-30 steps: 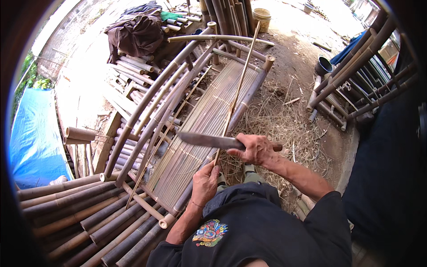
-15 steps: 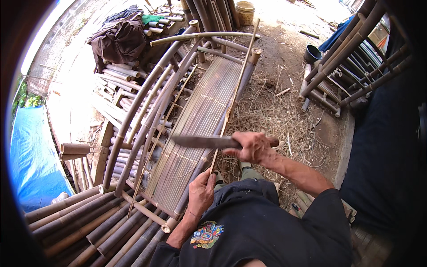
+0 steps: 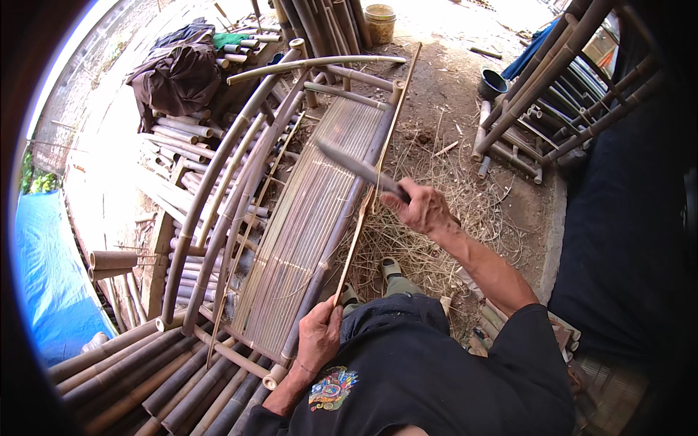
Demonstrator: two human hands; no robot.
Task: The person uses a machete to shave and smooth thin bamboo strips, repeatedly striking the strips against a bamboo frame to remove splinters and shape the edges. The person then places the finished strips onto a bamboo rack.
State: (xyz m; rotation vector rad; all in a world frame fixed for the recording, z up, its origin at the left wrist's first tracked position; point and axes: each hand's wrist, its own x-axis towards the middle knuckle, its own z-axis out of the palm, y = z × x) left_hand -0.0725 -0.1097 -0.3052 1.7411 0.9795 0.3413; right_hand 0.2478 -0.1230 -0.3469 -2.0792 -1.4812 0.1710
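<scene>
My right hand point(image 3: 425, 209) is wrapped round the handle of a machete point(image 3: 347, 161), whose broad dark blade points to the far left above the bench. Near its base the blade meets or crosses a long thin bamboo strip point(image 3: 354, 251); whether they touch I cannot tell. My left hand point(image 3: 318, 333) is closed on the near end of that strip, low by my waist. From there the strip runs away from me along the right side of a bamboo bench point(image 3: 291, 218) with a slatted seat. Partway along, a split or shaved patch shows on the strip.
Curved bamboo rails form the bench's back point(image 3: 222, 185). Dark bamboo poles point(image 3: 167, 378) lie at the near left, beside a blue tarp point(image 3: 54, 283). Shavings point(image 3: 465, 211) litter the ground to the right. Further right stand a bamboo frame point(image 3: 552, 73) and a black bucket point(image 3: 493, 84).
My right hand has moved the machete away from me along the strip, and its blade now tilts more toward the far end. My left hand keeps its hold on the strip. The view has shifted slightly.
</scene>
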